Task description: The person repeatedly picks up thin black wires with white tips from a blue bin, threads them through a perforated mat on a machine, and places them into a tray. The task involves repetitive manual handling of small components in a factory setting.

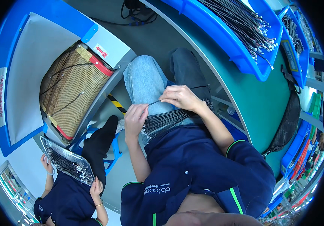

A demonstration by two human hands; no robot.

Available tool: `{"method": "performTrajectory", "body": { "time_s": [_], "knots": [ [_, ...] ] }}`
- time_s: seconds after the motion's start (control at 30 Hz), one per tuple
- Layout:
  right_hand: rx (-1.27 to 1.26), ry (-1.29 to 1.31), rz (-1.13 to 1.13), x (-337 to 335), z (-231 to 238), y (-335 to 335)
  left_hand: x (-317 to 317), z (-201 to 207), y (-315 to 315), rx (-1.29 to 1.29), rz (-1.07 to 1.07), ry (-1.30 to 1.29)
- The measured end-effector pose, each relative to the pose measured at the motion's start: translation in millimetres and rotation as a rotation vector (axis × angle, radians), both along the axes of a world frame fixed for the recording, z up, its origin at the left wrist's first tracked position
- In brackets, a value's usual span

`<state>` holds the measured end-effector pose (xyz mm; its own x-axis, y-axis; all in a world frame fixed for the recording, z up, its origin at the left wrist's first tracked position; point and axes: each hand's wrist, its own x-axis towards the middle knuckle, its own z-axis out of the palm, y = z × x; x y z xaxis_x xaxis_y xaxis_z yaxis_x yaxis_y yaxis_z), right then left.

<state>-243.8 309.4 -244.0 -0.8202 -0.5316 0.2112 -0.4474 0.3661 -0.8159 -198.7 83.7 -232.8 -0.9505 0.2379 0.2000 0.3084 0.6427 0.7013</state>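
A short stretch of black cable (pixel 154 102) runs between my two hands above my lap. My left hand (pixel 135 117) pinches it at its lower left end. Fingertips of my right hand (pixel 180 98) close on the same cable slightly higher and to the right. Below them, across my thighs, lies a bundle of black cables (pixel 167 123) with small light-coloured connectors at both ends. My right forearm passes over the right part of that bundle. What sits inside each pinch is hidden by the fingers.
To the left, a machine's mesh conveyor belt (pixel 75 84) carries several loose black cables. A co-worker at lower left holds a tray (pixel 43 142) of cables. On the green table (pixel 241 96) at right stand a blue bin (pixel 257 71) of cables and a black bag (pixel 286 122).
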Motion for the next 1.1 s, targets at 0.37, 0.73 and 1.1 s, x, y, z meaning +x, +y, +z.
{"method": "performTrajectory", "body": {
  "time_s": [0.37,0.73,1.1],
  "knots": [
    [0.139,-0.136,-0.107,-14,-9,56,17,-1,-63,-0.082,0.271,-0.079],
    [-0.022,-0.207,-0.266,-11,0,57,28,-2,-79,-0.090,0.357,-0.088],
    [-0.028,-0.210,-0.246,-9,0,56,27,-1,-85,-0.086,0.372,-0.059]
  ]
}}
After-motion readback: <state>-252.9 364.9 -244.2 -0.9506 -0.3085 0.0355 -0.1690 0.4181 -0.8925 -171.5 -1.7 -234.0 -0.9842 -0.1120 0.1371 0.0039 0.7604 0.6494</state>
